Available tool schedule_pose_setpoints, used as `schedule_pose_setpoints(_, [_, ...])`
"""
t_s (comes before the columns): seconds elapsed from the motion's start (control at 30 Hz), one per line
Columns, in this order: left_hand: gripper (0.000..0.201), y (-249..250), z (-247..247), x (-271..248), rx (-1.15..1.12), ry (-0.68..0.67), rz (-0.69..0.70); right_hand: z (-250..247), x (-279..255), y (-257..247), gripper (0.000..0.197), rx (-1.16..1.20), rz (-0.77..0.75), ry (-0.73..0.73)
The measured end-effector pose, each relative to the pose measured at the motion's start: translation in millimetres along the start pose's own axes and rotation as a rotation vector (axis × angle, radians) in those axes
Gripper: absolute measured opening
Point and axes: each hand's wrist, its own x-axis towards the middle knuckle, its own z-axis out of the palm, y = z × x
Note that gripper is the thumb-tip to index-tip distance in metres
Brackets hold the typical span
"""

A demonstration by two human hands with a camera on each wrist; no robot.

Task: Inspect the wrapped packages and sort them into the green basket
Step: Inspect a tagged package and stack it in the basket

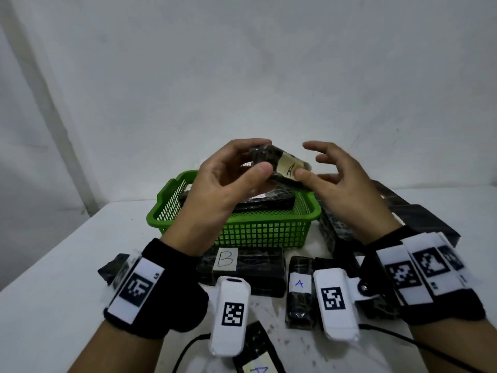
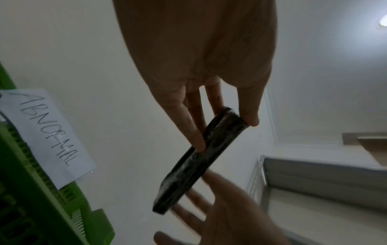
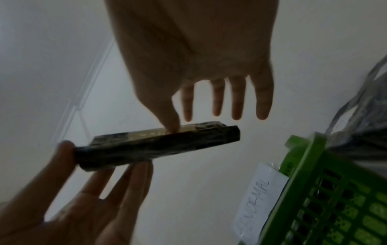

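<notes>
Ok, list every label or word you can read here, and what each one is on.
"A": paper label on the held package, pinched by the left hand.
"B": label on a package in front of the green basket.
"A": label on a small package on the table.
"A", partly cut off: package at the bottom edge.
"ABNORMAL": paper sign on the basket.
"LS": left wristband.

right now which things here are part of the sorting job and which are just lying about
Part of the job:
- held package, gripped by left hand, right hand touching
- green basket
- B package
- A package

Just lying about:
- black cable
- table
</notes>
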Motion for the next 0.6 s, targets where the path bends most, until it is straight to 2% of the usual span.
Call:
schedule_pose_setpoints(0.07, [0.036,0,3,0,0.125,0.011,0.055,2,-4,-9,0.038,0.174,-0.058,-0.123])
schedule_pose_setpoints(0.13, [0.04,-2,2,0,0.211,0.016,0.087,5,-7,-16,0.038,0.339,-0.055,-0.281])
schedule_pose_setpoints(0.2, [0.045,-2,0,-1,0.22,-0.009,0.076,6,-8,-17,0.043,0.423,-0.044,-0.333])
schedule_pose_setpoints(0.37, [0.053,1,0,-3,0.153,-0.074,0.043,10,-8,-12,0.038,0.565,-0.11,-0.276])
schedule_pose_setpoints(0.5, [0.047,-2,-4,-2,0.13,-0.076,0.042,11,-7,-11,0.04,0.55,-0.146,-0.288])
schedule_pose_setpoints(0.6, [0.051,0,-3,-3,0.016,-0.107,-0.025,18,-7,-10,0.039,0.4,-0.222,-0.104])
